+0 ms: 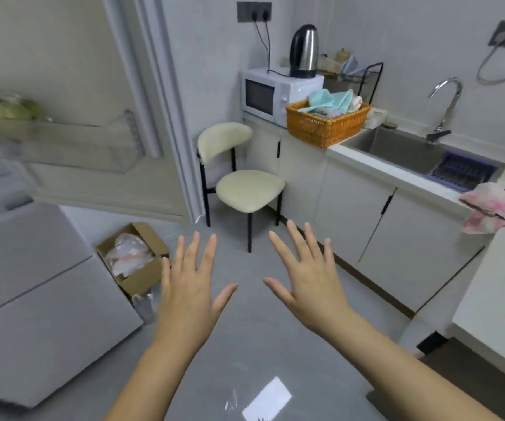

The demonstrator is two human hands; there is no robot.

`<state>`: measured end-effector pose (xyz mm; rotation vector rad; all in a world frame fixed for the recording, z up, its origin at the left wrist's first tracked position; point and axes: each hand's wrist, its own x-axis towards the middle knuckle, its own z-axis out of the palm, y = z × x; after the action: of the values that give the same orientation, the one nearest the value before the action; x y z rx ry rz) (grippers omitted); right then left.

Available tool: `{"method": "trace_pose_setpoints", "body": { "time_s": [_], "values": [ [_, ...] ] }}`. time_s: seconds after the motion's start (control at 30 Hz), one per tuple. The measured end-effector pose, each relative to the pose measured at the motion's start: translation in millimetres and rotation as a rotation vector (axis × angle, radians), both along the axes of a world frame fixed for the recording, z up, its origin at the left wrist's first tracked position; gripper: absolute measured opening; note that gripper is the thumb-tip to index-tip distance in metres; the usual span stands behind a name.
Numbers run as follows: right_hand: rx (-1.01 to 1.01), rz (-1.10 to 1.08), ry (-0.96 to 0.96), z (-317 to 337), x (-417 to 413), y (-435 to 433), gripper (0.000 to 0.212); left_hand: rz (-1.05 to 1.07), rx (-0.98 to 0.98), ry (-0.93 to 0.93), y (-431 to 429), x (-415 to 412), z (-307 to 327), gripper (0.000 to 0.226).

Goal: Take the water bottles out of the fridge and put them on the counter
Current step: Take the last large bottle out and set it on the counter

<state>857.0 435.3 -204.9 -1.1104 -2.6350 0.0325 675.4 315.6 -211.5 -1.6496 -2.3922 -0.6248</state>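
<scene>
We hold left hand and right hand out over grey floor, backs up, fingers spread wide, both empty. Fridge sits left of left hand, its upper door swung open above and beyond it. Door shelf carries something greenish, too blurred to name; we see no water bottles. Cardboard box just left of left hand. Chair beyond both hands. Counter with sink lies right of right hand.
</scene>
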Motion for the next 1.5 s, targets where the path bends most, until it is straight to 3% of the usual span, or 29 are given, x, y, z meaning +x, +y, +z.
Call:
{"method": "trace_pose_setpoints", "body": {
  "time_s": [0.33, 0.6, 1.0, 1.5],
  "values": [
    [0.052, 0.220, -0.030, -5.4, -198.9, -118.0, 0.072, 0.205, 0.019, 0.002, -154.0, -166.9, -3.2, 0.084],
    [0.061, 0.352, -0.027, 6.9, -306.2, -171.4, 0.071, 0.331, 0.022, 0.082, -220.2, -256.8, 15.6, 0.083],
    [0.051, 0.530, -0.010, 0.1, -461.1, -176.1, 0.072, 0.511, -0.030, 0.128, -240.8, -382.8, 17.5, 0.085],
    [0.095, 0.669, 0.076, 57.6, -684.0, -155.6, 0.075, 0.665, 0.029, 0.167, -225.4, -571.3, 55.2, 0.084]
  ]
}}
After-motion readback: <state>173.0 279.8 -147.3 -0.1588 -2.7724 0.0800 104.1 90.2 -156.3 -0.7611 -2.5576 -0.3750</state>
